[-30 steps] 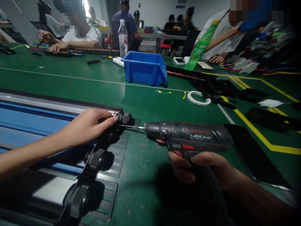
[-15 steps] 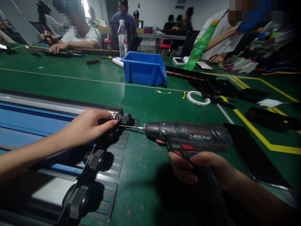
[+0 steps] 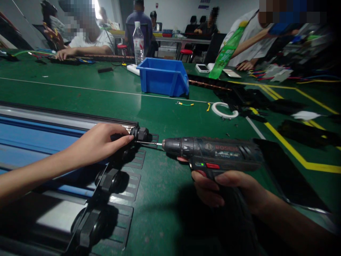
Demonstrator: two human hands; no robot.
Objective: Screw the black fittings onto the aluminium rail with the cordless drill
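Note:
My right hand (image 3: 231, 188) is wrapped round the handle of a black Bosch cordless drill (image 3: 213, 153), its index finger at the red trigger. A small green light shows on the drill's side. A long thin driver bit (image 3: 149, 143) runs left from the chuck to the end of a blue-and-silver profile assembly (image 3: 53, 133). Close to the bit's tip, my left hand (image 3: 106, 140) has thumb and fingers drawn together beside a black cable gland (image 3: 141, 133); what they pinch is hidden. More black glands (image 3: 110, 180) and slotted black plates (image 3: 119, 224) line that end.
Beyond the drill stand a blue bin (image 3: 163, 78), a clear bottle (image 3: 138, 44) and a green bottle (image 3: 227, 51). A white ring (image 3: 225, 111) and short wires (image 3: 185, 104) lie on the green table. A dark phone-like slab (image 3: 287, 177) is right of the drill. Co-workers sit across.
The green light on the drill has come on. My hands and the drill stay in place. Across the table, a co-worker's hand has risen with a tool.

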